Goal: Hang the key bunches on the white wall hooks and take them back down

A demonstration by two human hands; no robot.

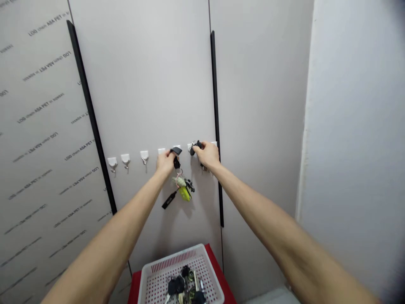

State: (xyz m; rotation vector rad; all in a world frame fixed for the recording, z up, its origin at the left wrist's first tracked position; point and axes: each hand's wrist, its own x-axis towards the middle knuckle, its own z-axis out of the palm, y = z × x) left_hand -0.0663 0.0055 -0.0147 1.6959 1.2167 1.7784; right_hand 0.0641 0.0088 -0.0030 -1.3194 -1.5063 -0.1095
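Observation:
My left hand (165, 163) pinches the black strap (176, 150) of a keychain in front of the row of wall hooks. Below it dangle a yellow-green charm (184, 194), a pale charm, small dark pieces and a black tag (169, 200). My right hand (207, 154) is closed on a bunch of keys with a black head (196, 147), at a white hook (190, 147). Some of its keys hang under my fingers. Whether either ring sits on a hook is hidden by my fingers.
White adhesive hooks (144, 156) run in a row across the pale cabinet door (142, 84). Long black handles (215, 105) stand on both sides. Below, a white perforated basket (144, 276) with several keys rests on a red surface (135, 285). A wall (354, 126) rises at the right.

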